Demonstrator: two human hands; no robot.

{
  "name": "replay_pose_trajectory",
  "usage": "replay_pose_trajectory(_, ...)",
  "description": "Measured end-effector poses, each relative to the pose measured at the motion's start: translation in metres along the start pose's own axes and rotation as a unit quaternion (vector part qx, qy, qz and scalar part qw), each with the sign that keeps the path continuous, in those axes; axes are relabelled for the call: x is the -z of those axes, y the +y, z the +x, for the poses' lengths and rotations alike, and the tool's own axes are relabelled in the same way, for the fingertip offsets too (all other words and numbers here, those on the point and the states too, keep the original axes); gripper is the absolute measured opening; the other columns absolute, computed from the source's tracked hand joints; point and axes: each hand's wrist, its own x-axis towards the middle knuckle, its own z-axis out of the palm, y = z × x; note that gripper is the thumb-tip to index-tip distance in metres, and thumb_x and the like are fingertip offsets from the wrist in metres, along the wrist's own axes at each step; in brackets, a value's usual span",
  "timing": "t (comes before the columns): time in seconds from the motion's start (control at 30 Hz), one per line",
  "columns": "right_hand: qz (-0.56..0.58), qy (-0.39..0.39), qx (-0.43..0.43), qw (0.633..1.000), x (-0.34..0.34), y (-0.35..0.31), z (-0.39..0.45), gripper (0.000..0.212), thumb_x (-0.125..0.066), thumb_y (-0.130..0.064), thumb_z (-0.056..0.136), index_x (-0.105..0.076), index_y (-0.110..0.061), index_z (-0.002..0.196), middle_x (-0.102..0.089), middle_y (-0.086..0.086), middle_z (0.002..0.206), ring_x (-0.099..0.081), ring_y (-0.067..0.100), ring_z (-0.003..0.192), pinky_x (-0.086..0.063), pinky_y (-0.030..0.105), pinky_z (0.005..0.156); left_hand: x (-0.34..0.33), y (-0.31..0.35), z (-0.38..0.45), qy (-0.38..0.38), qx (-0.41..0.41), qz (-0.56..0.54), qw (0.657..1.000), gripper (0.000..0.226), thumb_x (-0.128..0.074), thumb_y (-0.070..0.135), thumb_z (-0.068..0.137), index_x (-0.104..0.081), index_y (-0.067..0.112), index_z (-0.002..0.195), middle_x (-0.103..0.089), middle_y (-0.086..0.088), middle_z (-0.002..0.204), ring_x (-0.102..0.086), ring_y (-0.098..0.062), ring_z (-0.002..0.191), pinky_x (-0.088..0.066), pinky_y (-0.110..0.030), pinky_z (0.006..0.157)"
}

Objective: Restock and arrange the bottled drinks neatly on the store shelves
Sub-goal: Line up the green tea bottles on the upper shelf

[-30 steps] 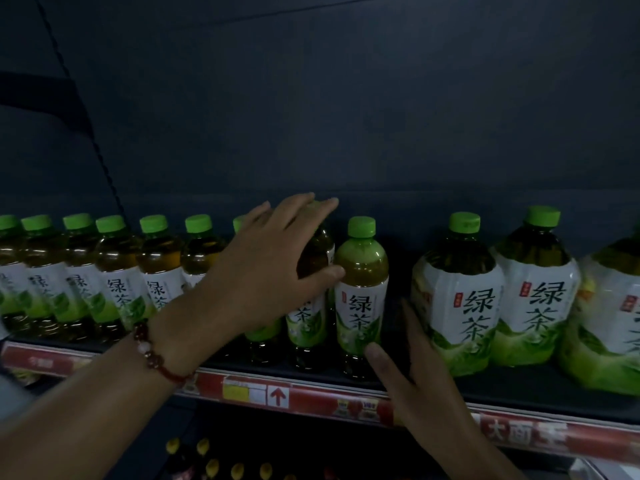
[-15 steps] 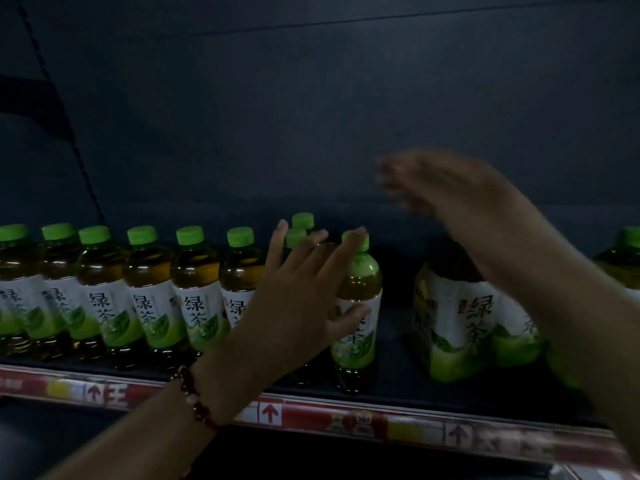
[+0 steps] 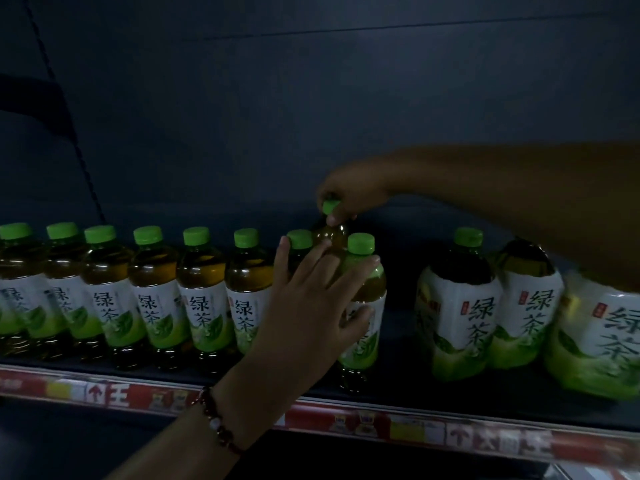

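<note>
A row of small green-tea bottles [image 3: 204,289] with green caps and white-green labels stands along the dark shelf [image 3: 398,382]. My left hand [image 3: 311,306], with a bead bracelet at the wrist, lies with spread straight fingers against the rightmost front bottle [image 3: 363,282] and its neighbours. My right hand [image 3: 346,195] reaches in from the right and pinches the green cap of a bottle at the back [image 3: 330,233], which stands higher than the row.
Three large green-tea bottles [image 3: 460,306] stand to the right, with a dark gap of shelf between them and the small ones. A red price strip [image 3: 346,420] runs along the shelf's front edge. The dark back wall rises behind.
My right hand rose from the shelf's edge, swung over the large bottles and now pinches the back bottle's cap. My left hand stayed against the small bottles.
</note>
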Motion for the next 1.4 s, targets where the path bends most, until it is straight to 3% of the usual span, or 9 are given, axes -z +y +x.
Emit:
replay_pose_trajectory(0.17, -0.030, 0.078, -0.006, 0.996, 0.021, 0.019, -0.056, 0.030, -0.068, -0.027, 0.087, -0.062, -0.019, 0.116, -0.064, 0.001, 0.109, -0.058, 0.019, 0.095, -0.045, 0.031, 0.082, -0.001, 0.003, -0.005, 0.004, 0.001, 0.028, 1.000, 0.060, -0.049, 0.050, 0.091, -0.039, 0.029, 0.146, -0.060, -0.004, 0.124, -0.036, -0.031, 0.143, -0.003, -0.062, 0.118)
replay_pose_trajectory(0.37, 0.000, 0.034, -0.016, 0.999, 0.007, 0.029, -0.108, 0.028, -0.063, -0.033, 0.090, -0.058, -0.031, 0.118, -0.064, -0.009, 0.097, -0.055, 0.002, 0.080, -0.041, 0.025, 0.069, -0.001, 0.001, -0.005, -0.049, 0.004, 0.069, 0.996, 0.082, -0.043, 0.074, 0.083, -0.035, 0.025, 0.148, -0.051, -0.009, 0.143, -0.021, -0.035, 0.149, 0.004, -0.058, 0.119)
replay_pose_trajectory(0.47, 0.024, -0.006, -0.010, 1.000, -0.010, 0.028, -0.122, 0.024, -0.061, -0.033, 0.092, -0.056, -0.040, 0.114, -0.055, -0.023, 0.090, -0.052, -0.002, 0.080, -0.040, 0.024, 0.065, 0.000, 0.001, -0.004, -0.051, 0.002, 0.066, 0.996, 0.079, -0.046, 0.072, 0.082, -0.036, 0.025, 0.145, -0.050, -0.010, 0.145, -0.019, -0.034, 0.150, 0.001, -0.060, 0.119)
replay_pose_trajectory(0.67, 0.079, -0.018, 0.004, 0.997, -0.029, 0.025, -0.126, 0.029, -0.068, -0.023, 0.088, -0.060, -0.044, 0.107, -0.058, -0.024, 0.092, -0.056, 0.000, 0.083, -0.049, 0.028, 0.072, 0.002, 0.002, -0.001, -0.049, -0.011, 0.071, 0.996, 0.084, -0.059, 0.067, 0.075, -0.039, 0.021, 0.143, -0.053, -0.013, 0.142, -0.020, -0.035, 0.149, -0.003, -0.061, 0.119)
replay_pose_trajectory(0.9, 0.208, 0.050, -0.023, 0.977, -0.044, 0.024, -0.132, 0.023, -0.073, -0.028, 0.084, -0.066, -0.038, 0.103, -0.065, -0.026, 0.076, -0.063, -0.006, 0.070, -0.041, 0.004, 0.051, 0.000, -0.003, 0.002, -0.066, -0.029, 0.085, 0.994, 0.089, -0.068, 0.062, 0.074, -0.036, 0.020, 0.146, -0.051, -0.012, 0.144, -0.014, -0.033, 0.151, 0.000, -0.057, 0.120)
replay_pose_trajectory(1.1, 0.215, 0.076, -0.081, 0.970, -0.048, 0.008, -0.139, 0.031, -0.071, -0.023, 0.086, -0.064, -0.034, 0.114, -0.059, -0.026, 0.092, -0.055, -0.020, 0.077, -0.042, 0.001, 0.060, -0.005, -0.007, 0.000, -0.064, -0.037, 0.087, 0.993, 0.092, -0.066, 0.063, 0.074, -0.035, 0.017, 0.148, -0.048, -0.018, 0.144, -0.016, -0.042, 0.149, -0.004, -0.061, 0.119)
replay_pose_trajectory(1.23, 0.221, 0.083, -0.141, 0.961, -0.046, -0.001, -0.150, 0.053, -0.070, -0.032, 0.086, -0.049, -0.035, 0.135, -0.053, -0.020, 0.125, -0.051, -0.001, 0.112, -0.041, 0.020, 0.089, -0.004, 0.000, -0.004, -0.020, -0.022, 0.049, 0.998, 0.088, -0.056, 0.067, 0.077, -0.039, 0.017, 0.147, -0.034, -0.025, 0.153, -0.016, -0.046, 0.147, -0.010, -0.063, 0.118)
replay_pose_trajectory(1.33, 0.270, 0.188, -0.193, 0.925, -0.041, 0.006, -0.161, 0.050, -0.065, -0.031, 0.090, -0.048, -0.031, 0.137, -0.056, -0.009, 0.133, -0.052, 0.006, 0.119, -0.043, 0.026, 0.098, 0.005, 0.015, 0.002, 0.001, -0.026, 0.014, 1.000, 0.085, -0.053, 0.066, 0.081, -0.037, 0.018, 0.149, -0.035, -0.024, 0.153, -0.022, -0.045, 0.145, -0.015, -0.062, 0.115)
replay_pose_trajectory(1.4, 0.238, 0.187, -0.238, 0.923, -0.044, 0.013, -0.167, 0.047, -0.062, -0.027, 0.091, -0.049, -0.030, 0.137, -0.055, -0.003, 0.135, -0.052, 0.013, 0.122, -0.043, 0.037, 0.105, 0.010, 0.029, 0.014, -0.015, -0.056, -0.009, 0.998, 0.088, -0.056, 0.064, 0.078, -0.033, 0.020, 0.151, -0.037, -0.021, 0.152, -0.025, -0.042, 0.145, -0.015, -0.059, 0.116)
